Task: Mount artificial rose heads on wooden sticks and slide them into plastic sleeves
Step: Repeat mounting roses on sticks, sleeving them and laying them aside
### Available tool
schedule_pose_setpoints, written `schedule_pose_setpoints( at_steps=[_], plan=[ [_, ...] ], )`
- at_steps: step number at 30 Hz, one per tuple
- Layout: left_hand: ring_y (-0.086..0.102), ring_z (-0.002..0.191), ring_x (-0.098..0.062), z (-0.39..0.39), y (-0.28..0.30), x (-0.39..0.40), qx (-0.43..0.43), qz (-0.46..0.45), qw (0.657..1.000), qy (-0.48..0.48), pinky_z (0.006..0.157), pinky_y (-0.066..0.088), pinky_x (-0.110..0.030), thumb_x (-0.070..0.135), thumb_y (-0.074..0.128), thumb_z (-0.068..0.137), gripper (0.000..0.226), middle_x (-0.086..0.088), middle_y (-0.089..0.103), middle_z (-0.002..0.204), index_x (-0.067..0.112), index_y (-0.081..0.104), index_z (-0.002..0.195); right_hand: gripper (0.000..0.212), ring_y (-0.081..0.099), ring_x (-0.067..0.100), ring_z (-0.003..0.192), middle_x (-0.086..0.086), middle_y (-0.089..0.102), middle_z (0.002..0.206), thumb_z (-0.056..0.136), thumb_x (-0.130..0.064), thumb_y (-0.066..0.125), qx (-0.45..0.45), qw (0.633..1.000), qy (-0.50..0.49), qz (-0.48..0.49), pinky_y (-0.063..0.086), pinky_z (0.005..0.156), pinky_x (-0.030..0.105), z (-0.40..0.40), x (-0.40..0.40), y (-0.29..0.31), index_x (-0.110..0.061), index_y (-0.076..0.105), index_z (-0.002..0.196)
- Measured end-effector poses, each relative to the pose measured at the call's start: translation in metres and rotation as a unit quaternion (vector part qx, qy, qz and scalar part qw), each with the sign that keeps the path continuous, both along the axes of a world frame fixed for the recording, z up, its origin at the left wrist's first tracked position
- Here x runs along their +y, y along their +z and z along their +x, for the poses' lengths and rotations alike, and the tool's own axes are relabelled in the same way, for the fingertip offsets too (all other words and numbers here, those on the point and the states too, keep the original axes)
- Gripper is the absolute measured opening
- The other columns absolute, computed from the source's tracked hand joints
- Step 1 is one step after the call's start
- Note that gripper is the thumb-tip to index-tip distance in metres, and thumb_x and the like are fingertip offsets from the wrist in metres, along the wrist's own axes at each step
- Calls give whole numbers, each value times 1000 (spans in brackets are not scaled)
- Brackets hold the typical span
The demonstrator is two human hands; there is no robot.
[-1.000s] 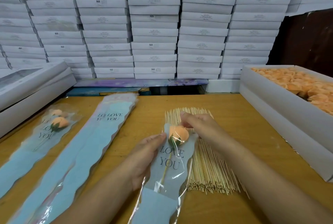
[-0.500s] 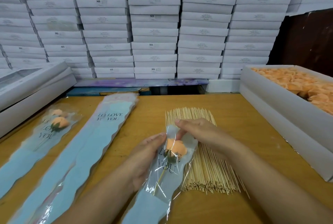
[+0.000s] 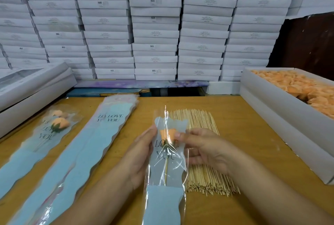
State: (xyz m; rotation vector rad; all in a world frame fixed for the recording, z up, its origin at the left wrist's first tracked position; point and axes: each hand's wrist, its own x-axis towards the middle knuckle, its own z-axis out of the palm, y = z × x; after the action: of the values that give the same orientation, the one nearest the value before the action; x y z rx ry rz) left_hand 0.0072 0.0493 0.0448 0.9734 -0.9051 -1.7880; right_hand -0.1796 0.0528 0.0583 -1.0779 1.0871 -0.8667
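The left hand (image 3: 139, 154) lies with straight fingers along the left edge of the plastic sleeve (image 3: 167, 167); the right hand (image 3: 202, 149) pinches its right edge beside the rose head (image 3: 167, 135). The rose sits inside, on its wooden stick (image 3: 166, 168), between both hands over the desk (image 3: 244, 125). The film looks light, floppy and slick, the petals soft, so the edges and the stick seem the best holds. Loose sticks (image 3: 204, 176) lie under the right hand; finished sleeves (image 3: 41, 139) well left.
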Motion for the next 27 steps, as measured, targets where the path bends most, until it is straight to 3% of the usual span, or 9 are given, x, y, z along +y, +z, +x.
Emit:
schedule_pose_setpoints(
  at_steps=[3, 8, 11, 13, 17, 27],
  plan=[
    [67, 115, -37, 0, 1, 1, 3, -3, 1000, -13, 98, 53, -49, 41, 48, 102, 44, -19, 70, 124, 13, 61, 135, 53, 75, 26, 94, 10, 77, 104, 75, -24, 84, -22, 1000, 15, 5, 62, 75, 36, 9, 4, -5, -11, 62, 121],
    [70, 109, -36, 3, 4, 5, -48, -19, 997, -63, 88, 57, -45, 47, 68, 89, 48, -18, 71, 122, 18, 68, 126, 42, 75, 26, 91, 10, 78, 101, 80, -19, 81, -60, 996, -57, -35, 61, 74, 35, 10, 0, -7, -10, 64, 117],
    [73, 91, -32, 6, 3, 9, -100, 16, 990, -96, 76, 58, -39, 39, 88, 72, 55, -18, 74, 108, 13, 69, 117, 28, 76, 21, 84, 8, 78, 97, 81, -21, 79, -77, 989, -110, -65, 59, 65, 30, 1, -6, -3, -12, 68, 105],
    [74, 80, -26, 7, 3, 10, -116, 20, 983, -143, 68, 59, -34, 29, 87, 74, 35, -19, 75, 101, 11, 77, 102, 26, 76, 22, 85, 8, 78, 99, 82, -23, 78, -92, 985, -127, -70, 59, 64, 30, -4, -10, -3, -13, 70, 105],
    [75, 74, -24, 5, 1, 11, -122, 15, 978, -168, 64, 60, -31, 20, 78, 81, 14, -18, 76, 96, 11, 82, 92, 32, 76, 23, 84, 10, 78, 99, 83, -24, 78, -96, 982, -149, -59, 58, 61, 27, -7, -14, -6, -8, 69, 109],
    [74, 72, -25, 4, 5, 14, -150, 10, 976, -160, 63, 61, -32, 15, 78, 78, 14, -20, 76, 95, 7, 80, 89, 31, 76, 22, 87, 9, 78, 100, 86, -27, 76, -97, 985, -129, -65, 58, 64, 26, -8, -14, -7, -9, 70, 110]
  ],
)
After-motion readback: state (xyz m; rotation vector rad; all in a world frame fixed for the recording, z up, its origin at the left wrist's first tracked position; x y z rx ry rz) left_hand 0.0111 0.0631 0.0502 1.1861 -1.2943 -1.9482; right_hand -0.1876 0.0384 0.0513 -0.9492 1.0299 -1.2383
